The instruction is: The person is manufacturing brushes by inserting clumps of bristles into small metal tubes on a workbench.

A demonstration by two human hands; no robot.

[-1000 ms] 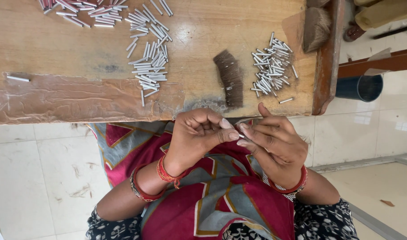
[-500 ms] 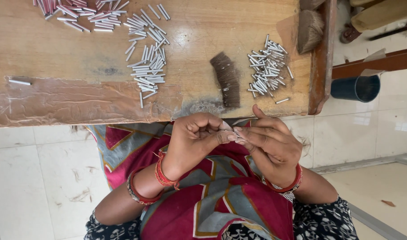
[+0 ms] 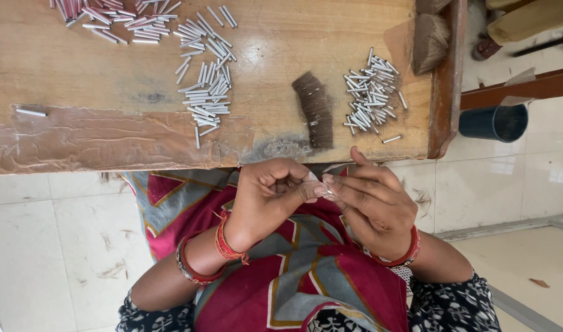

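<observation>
My left hand [image 3: 270, 195] and my right hand [image 3: 372, 206] meet fingertip to fingertip over my lap, just below the wooden table's [image 3: 78, 74] front edge. Together they pinch a small silvery piece [image 3: 326, 193], mostly hidden by the fingers. Both wrists carry red bangles. On the table just above my hands lie a dark bundle of bristles [image 3: 314, 110] and, to its right, a pile of short metal tubes [image 3: 370, 95]. A bigger spread of the same tubes [image 3: 204, 86] lies at centre left.
More tubes, some with red ends [image 3: 109, 13], lie at the table's far left, and a single tube [image 3: 31, 112] near the left edge. A brown bristle tuft [image 3: 430, 38] rests at the right rim. A dark blue cup [image 3: 494, 122] stands on the tiled floor at right.
My hands stay together in the same spot; the fingers shift slightly around the small piece. The view has drifted a little.
</observation>
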